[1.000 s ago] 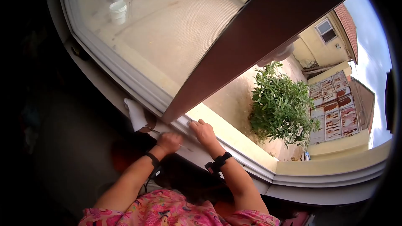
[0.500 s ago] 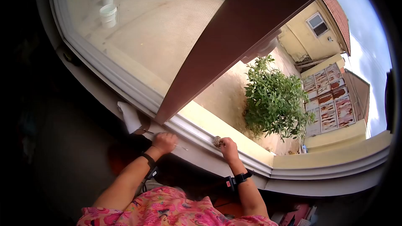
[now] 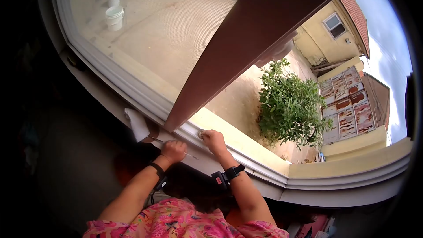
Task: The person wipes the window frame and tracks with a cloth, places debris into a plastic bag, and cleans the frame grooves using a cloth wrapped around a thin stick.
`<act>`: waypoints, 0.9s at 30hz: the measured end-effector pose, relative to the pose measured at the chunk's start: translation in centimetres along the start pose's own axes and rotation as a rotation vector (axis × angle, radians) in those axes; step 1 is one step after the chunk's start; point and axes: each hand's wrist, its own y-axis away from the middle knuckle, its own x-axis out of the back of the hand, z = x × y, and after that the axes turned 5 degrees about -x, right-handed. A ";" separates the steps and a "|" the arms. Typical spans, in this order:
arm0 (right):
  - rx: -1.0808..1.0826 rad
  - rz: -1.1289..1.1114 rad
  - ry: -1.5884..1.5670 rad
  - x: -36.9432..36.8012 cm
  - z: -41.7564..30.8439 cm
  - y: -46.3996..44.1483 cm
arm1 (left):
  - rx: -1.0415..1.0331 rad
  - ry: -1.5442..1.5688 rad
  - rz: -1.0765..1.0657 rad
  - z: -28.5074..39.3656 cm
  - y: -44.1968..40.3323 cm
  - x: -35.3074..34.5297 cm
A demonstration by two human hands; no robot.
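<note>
From my end of the feed I take the brown frame [image 3: 246, 44] as my landmark, since it slants across the view and its foot meets the white window track [image 3: 255, 166]. Just to the right of that foot I have the person's right hand [image 3: 214, 141] over the track, thumb and fingers pinched together on a small greyish wad [image 3: 201, 135]; the wad sits at the track, between the fingertips and the frame's foot, and I cannot tell what it is made of. On the person's side of the foot, above the pale inner ledge [image 3: 209, 163], I see the left hand [image 3: 174, 151] curled into a fist round a thin rod [image 3: 191, 155], with no gap showing between the fingers. The rod's pale end sticks out of the fist towards the right hand, and a darker stretch shows on the other side; I cannot tell whether it is all one piece. Just left of the frame's foot, a folded white thing [image 3: 137, 125] lies on the ledge. Both wrists wear black bands, the right one [image 3: 233, 172] carrying a small box. Through the mesh left of the frame I make out two white buckets [image 3: 114, 17] on the ground outside, and right of the frame a leafy bush [image 3: 291, 105] with a rusty gate [image 3: 348, 110] beyond it.
</note>
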 end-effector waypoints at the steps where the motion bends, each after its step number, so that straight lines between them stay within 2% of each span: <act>1: 0.032 -0.051 -0.086 1.8 -0.7 0.1 | 0.003 0.001 0.001 0.0 0.0 0.0; 4: 0.121 -0.144 -0.101 4.5 -0.8 0.2 | 0.016 0.016 0.005 0.2 0.0 0.0; 8: 0.353 -0.162 0.106 4.2 -0.3 -0.6 | 0.001 0.027 0.020 0.1 -0.1 0.2; 11: 0.451 -0.171 0.109 3.2 -0.9 -1.2 | -0.003 0.016 0.016 0.1 -0.2 0.2; 15: 0.433 -0.250 0.063 2.3 -1.4 -1.9 | 0.013 0.016 -0.002 0.1 0.1 0.1; 18: 0.437 -0.191 0.209 2.6 -1.9 -1.8 | 0.025 0.022 -0.003 0.1 0.2 -0.1; 20: 0.550 -0.143 0.304 2.9 -1.1 -1.9 | 0.032 0.030 0.001 0.1 0.2 -0.1; 23: 0.630 -0.081 0.281 4.2 -0.6 -1.7 | 0.039 0.046 0.006 0.1 0.1 0.1; 27: 0.721 -0.138 0.316 4.8 -0.6 -1.5 | 0.035 0.032 -0.008 0.2 -0.1 0.3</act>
